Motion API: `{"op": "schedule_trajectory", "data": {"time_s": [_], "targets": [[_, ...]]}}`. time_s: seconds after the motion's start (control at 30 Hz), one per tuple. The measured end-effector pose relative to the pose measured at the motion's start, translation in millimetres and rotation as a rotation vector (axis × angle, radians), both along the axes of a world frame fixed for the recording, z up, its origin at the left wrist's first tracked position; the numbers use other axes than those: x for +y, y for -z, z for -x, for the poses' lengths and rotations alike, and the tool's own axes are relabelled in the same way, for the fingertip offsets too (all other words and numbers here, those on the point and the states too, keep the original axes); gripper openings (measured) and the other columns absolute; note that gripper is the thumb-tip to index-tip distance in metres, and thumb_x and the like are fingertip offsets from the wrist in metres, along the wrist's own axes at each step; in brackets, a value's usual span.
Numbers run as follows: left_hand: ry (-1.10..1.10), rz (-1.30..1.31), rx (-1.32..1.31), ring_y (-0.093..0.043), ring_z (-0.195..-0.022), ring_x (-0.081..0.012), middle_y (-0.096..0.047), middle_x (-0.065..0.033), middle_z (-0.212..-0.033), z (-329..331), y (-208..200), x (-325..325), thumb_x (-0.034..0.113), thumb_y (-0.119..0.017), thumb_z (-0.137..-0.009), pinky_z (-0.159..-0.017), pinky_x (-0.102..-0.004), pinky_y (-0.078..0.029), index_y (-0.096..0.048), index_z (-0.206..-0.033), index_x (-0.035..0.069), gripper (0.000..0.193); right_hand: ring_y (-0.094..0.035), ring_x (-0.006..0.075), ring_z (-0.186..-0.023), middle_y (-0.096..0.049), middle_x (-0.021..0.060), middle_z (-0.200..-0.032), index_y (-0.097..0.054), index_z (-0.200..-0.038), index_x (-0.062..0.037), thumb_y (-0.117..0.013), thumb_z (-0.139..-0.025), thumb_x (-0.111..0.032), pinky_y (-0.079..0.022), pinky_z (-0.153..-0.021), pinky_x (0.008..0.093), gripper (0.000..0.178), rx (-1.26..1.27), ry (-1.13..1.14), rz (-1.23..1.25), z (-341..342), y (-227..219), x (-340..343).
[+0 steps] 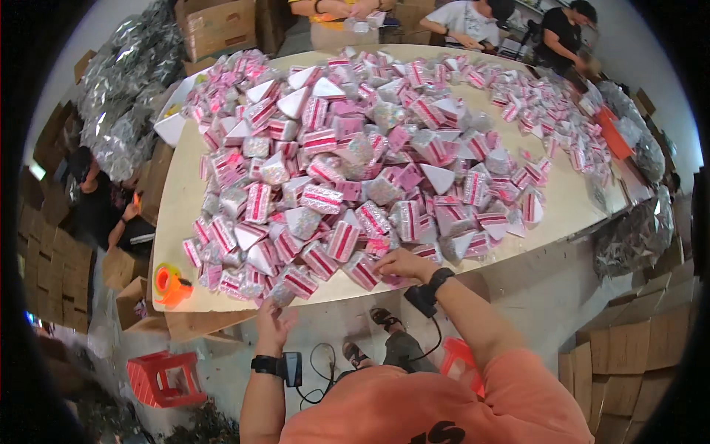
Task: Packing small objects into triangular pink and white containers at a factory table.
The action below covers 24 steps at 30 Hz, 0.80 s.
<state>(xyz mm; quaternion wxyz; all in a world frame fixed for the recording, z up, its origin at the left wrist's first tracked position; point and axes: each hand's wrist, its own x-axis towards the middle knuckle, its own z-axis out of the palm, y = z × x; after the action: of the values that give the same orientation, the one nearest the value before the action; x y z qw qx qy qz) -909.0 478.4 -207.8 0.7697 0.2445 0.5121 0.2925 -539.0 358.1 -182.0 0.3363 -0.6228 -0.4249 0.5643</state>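
- The pale wooden table [185, 200] carries a heap of pink-and-white wedge-shaped wrapped packets [355, 163] reaching its near edge.
- Right hand [403, 264], fingers together, rests flat on packets at that edge.
- Left hand [275, 320], fingers spread and holding nothing, hovers just below the edge.
- Bare tabletop runs along the heap's left side, beside an orange tape dispenser [171, 285].
- A red plastic stool [159, 379] stands on the floor below the table.

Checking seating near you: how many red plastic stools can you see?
2. One red stool stands on the floor at lower left, below the table edge. The other red stool is under the person's right arm, partly hidden. More may be hidden.
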Motion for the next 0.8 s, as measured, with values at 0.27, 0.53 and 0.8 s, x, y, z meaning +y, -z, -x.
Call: {"op": "schedule_trajectory", "data": {"time_s": [0.27, 0.53, 0.8], "targets": [[0.098, -0.267, 0.059, -0.057, -0.098, -0.0330, -0.050, -0.0091, -0.106, 20, 6, -13, 0.038, -0.055, -0.086, -0.072, -0.0392, -0.051, -0.047, -0.118, 0.007, 0.045, -0.061, 0.0181, -0.092, -0.067, 0.0101, -0.099, -0.061, -0.111, -0.0006, -0.060, -0.082, -0.016, -0.047, -0.084, 0.0309, 0.034, -0.216, -0.033, -0.188, 9, -38, -44], [-0.012, 0.202, -0.166, -0.053, -0.092, -0.0236, -0.052, -0.0086, -0.099, 5, -27, -10, 0.010, -0.056, -0.082, -0.076, -0.0401, -0.050, -0.046, -0.112, 0.005, 0.032, -0.060, 0.0177, -0.060, -0.063, 0.0094, -0.067, -0.067, -0.093, -0.0017, -0.059, -0.075, -0.014, -0.048, -0.055, 0.0308, 0.023, -0.334, 0.058, -0.206, -29, 22, -90], [0.256, -0.036, -0.002, -0.056, -0.091, -0.0320, -0.058, -0.0203, -0.097, 28, 30, 49, 0.010, -0.049, -0.087, -0.081, -0.0443, -0.052, -0.053, -0.104, -0.007, 0.024, -0.059, 0.0171, -0.070, -0.060, 0.0097, -0.073, -0.063, -0.087, -0.0005, -0.057, -0.076, -0.012, -0.048, -0.064, 0.0334, 0.017, -0.186, 0.236, -0.062, -11, 10, -69]]}}
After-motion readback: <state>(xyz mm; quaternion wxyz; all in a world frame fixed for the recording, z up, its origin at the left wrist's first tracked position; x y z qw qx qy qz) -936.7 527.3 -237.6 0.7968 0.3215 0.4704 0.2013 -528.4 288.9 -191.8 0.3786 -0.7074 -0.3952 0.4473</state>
